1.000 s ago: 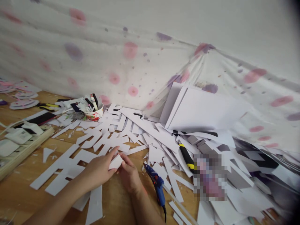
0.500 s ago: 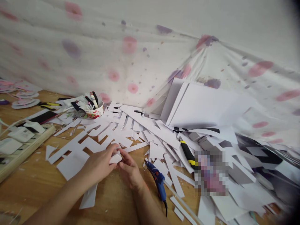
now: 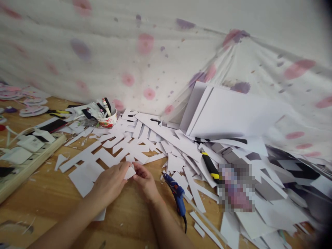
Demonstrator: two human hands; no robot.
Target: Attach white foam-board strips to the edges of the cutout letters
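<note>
A small white folded piece (image 3: 130,172) is held between my two hands above the wooden table (image 3: 124,224). My left hand (image 3: 112,180) grips it from the left, fingers closed against its side. From the right, my right hand (image 3: 145,180) pinches its edge with thumb and fingertips. Just right of my right hand lies a blue glue gun (image 3: 177,195), a long clear glue stick (image 3: 206,219) sticking out of its back. White cut-out sheets (image 3: 90,169) lie behind and beneath my left hand.
White offcuts (image 3: 178,162) pile up behind and rightward, with a yellow-black cutter (image 3: 210,167). White boards (image 3: 228,114) lean at the back. A cup of pens (image 3: 107,121) stands back left; a power strip (image 3: 33,162) with plugs lies left. A blurred patch covers something right.
The view has shifted slightly, so table items appear a little lower-left to higher-right. The white piece has turned slightly between my hands, which stay close together.
</note>
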